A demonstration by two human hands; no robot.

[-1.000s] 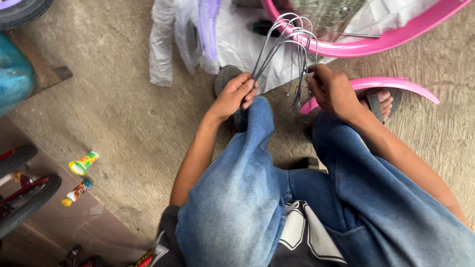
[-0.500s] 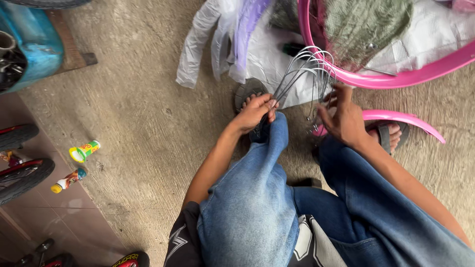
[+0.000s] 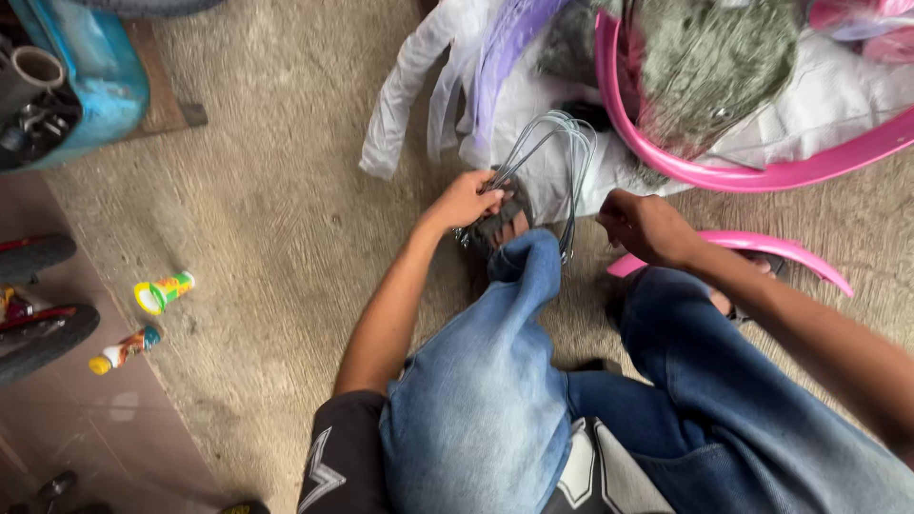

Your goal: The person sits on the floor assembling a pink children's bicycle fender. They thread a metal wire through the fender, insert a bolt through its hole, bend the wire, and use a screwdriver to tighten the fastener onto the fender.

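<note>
Looking down, head view: a seated person in blue jeans bends over a bundle of bent grey wire stays (image 3: 557,162) on a rough concrete floor (image 3: 267,219).
Hidden: the lower ends of the wire stays vanish behind the jeans knee (image 3: 519,276) and the left hand; the foot in a dark sandal (image 3: 500,224) shows only in part.
Cut off: the pink rim (image 3: 762,171) and the green-grey cloth (image 3: 714,52) inside it run past the top edge; the right forearm leaves the frame at the right.
Hard to make out: the small metal part under the left fingers is blurred.
Left hand (image 3: 466,200): arm stretched forward, fingers curled and pinching the wires near their lower end, just above the sandal.
Right hand (image 3: 647,227): knuckles up, fingers clenched; whether they grip a wire I cannot tell, though it sits just beside the right strands.
Pink mudguard (image 3: 762,249): lies on the floor under the right wrist.
Edges: white plastic wrapping (image 3: 419,86) lies just beyond the wires.
Open room: bare concrete spreads left of the left arm, as far as a small colourful bottle (image 3: 164,290), another small bottle (image 3: 122,350) and a blue container (image 3: 90,76).
</note>
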